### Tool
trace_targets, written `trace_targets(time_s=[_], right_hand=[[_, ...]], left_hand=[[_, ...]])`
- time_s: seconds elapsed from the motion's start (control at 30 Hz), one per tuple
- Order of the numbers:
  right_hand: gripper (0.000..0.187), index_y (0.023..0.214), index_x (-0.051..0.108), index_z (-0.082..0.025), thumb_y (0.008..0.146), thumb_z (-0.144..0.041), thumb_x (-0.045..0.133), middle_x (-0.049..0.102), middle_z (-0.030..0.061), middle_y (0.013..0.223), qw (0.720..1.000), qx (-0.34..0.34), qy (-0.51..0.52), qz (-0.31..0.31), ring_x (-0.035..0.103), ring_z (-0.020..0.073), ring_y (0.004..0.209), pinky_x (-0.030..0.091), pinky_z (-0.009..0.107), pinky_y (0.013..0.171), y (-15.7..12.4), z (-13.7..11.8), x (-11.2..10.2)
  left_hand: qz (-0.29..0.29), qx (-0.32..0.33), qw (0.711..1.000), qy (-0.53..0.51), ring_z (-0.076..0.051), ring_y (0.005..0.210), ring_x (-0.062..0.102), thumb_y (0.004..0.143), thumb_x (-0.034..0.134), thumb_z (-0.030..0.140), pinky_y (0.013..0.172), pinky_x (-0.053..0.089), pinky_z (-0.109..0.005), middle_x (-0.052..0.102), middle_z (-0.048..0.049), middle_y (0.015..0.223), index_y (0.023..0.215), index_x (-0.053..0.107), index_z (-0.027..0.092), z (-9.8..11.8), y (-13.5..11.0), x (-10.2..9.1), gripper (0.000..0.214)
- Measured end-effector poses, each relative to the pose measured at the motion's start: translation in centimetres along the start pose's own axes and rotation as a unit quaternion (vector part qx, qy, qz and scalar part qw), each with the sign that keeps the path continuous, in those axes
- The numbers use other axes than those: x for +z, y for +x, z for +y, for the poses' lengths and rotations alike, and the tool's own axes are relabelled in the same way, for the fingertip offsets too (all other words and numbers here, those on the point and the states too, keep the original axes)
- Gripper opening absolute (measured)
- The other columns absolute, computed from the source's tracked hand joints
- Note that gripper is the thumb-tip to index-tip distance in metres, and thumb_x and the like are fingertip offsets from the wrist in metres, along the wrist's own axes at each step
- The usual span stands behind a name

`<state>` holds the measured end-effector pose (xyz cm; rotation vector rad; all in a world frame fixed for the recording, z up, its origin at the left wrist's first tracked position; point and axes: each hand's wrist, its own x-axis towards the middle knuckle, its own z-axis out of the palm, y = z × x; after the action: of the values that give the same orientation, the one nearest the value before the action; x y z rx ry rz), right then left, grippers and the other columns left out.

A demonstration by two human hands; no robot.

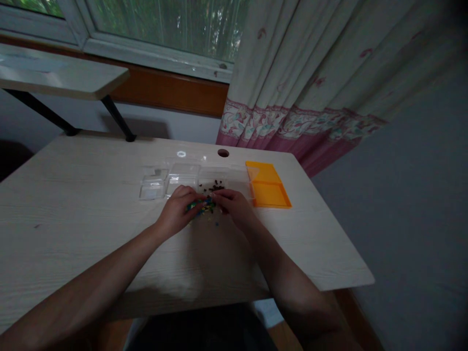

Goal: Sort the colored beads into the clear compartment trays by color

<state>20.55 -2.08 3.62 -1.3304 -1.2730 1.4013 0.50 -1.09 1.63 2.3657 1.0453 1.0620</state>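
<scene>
The grip of the right hand [237, 204] is narrow, its thumb and fingertips drawn close together at the right edge of a pile of small coloured pieces [204, 206]; whether a piece is pinched there I cannot tell. The left hand [177, 208] reaches in from the left side, its thumb and forefinger somewhat apart, with blue, green and yellow bits showing between them; whether that grip holds any of them is too small to make out. The pile lies on the pale wood-grain table [91, 195], between the two hands, and a blue piece [217, 224] sits apart on its near side.

Just beyond the hands is a loose scatter of dark pieces [216, 187], densest near the right fingertips. Clear plastic boxes [185, 169] stand on the far side of the left hand, with a smaller clear case [152, 190] just to their left. Further right, an orange open case [271, 190] lies flat, a clear container overlapping its left edge. A round hole [223, 153] is set near the table's far edge.

At the far left, a raised shelf [73, 80] rests on black supports. Behind the table are a window [168, 24] and, to the right, a flowered curtain [292, 73] with a pink lower band.
</scene>
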Motion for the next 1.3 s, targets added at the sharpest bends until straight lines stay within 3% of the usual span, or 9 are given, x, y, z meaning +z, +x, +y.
trace_targets(time_s=[0.27, 0.63, 1.0, 1.3], right_hand=[[0.032, 0.083, 0.072, -0.019, 0.070, -0.048, 0.073, 0.058, -0.0043, 0.061, 0.999, -0.040, 0.023, 0.012, 0.047, 0.0081, 0.053, 0.037, 0.022, 0.051, -0.2, 0.1, 1.4], [0.022, 0.084, 0.073, -0.021, 0.079, -0.041, 0.067, 0.060, -0.0008, 0.076, 0.989, -0.129, -0.075, 0.020, 0.052, 0.0089, 0.055, 0.045, 0.024, 0.054, -0.4, 0.1, 1.7], [0.023, 0.089, 0.074, -0.021, 0.083, -0.041, 0.064, 0.060, -0.0001, 0.075, 0.974, -0.200, -0.109, 0.010, 0.056, 0.0094, 0.059, 0.047, 0.021, 0.055, 0.9, 1.6, 1.4], [0.024, 0.097, 0.073, -0.022, 0.084, -0.038, 0.062, 0.062, 0.0000, 0.081, 0.979, -0.181, -0.093, -0.002, 0.055, 0.0079, 0.055, 0.048, 0.021, 0.052, 0.4, 1.3, 1.7]], left_hand=[[0.051, -0.009, 0.996, -0.069, -0.018, 0.084, 0.056, 0.093, 0.057, 0.035, 0.076, 0.046, -0.033, 0.061, -0.0047, 0.083, 0.097, 0.072, 0.020, -0.2, -0.1, 0.2, 0.021], [0.061, -0.034, 0.994, -0.078, -0.017, 0.080, 0.057, 0.092, 0.057, 0.036, 0.072, 0.046, -0.030, 0.060, -0.0037, 0.079, 0.090, 0.073, 0.021, -0.3, -0.1, 0.1, 0.022], [0.080, 0.010, 0.995, -0.058, -0.017, 0.080, 0.056, 0.091, 0.061, 0.036, 0.073, 0.045, -0.030, 0.061, -0.0034, 0.079, 0.087, 0.074, 0.021, -1.2, -0.1, -0.3, 0.020], [0.074, -0.003, 0.996, -0.057, -0.018, 0.083, 0.057, 0.092, 0.059, 0.035, 0.075, 0.047, -0.032, 0.062, -0.0038, 0.080, 0.090, 0.074, 0.022, -1.4, 0.0, -0.4, 0.020]])
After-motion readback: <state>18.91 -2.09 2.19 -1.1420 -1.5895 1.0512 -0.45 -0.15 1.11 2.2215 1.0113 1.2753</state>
